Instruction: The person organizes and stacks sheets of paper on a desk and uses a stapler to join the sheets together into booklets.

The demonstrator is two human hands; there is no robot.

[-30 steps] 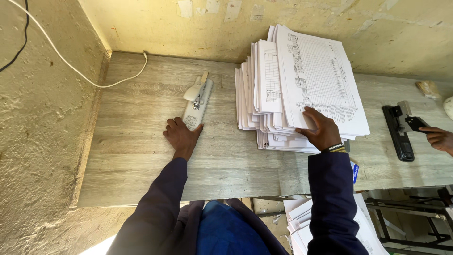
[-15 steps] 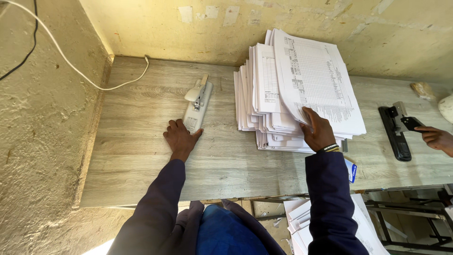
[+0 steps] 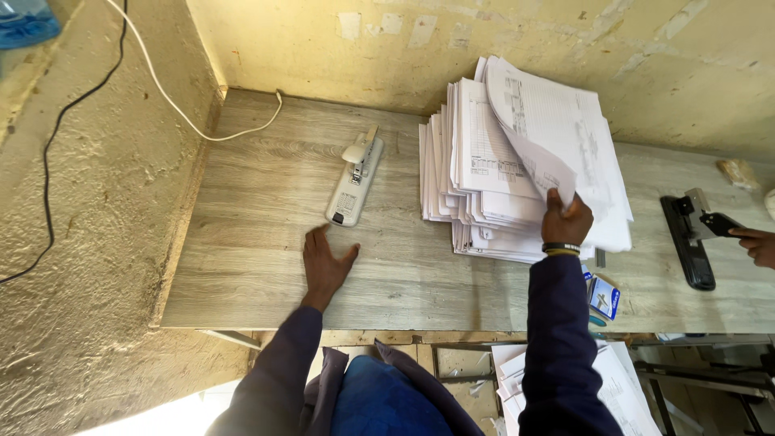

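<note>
My left hand [image 3: 325, 263] lies flat and empty on the wooden table [image 3: 242, 266], just below a grey long-arm stapler [image 3: 353, 182]. My right hand [image 3: 565, 221] grips the near edge of a few printed sheets [image 3: 542, 129] and lifts them off a tall, fanned stack of papers [image 3: 476, 202]. The lifted sheets curl upward toward the wall.
A black stapler [image 3: 689, 240] lies at the right with another person's hand [image 3: 755, 244] on it. A small blue box [image 3: 602, 296] sits at the table's front edge. A white cable [image 3: 186, 113] runs along the left wall. More papers [image 3: 630, 387] lie below the table.
My left hand has drawn back from the grey stapler toward me. My right hand, which was pressing on the stack, now lifts a few top sheets.
</note>
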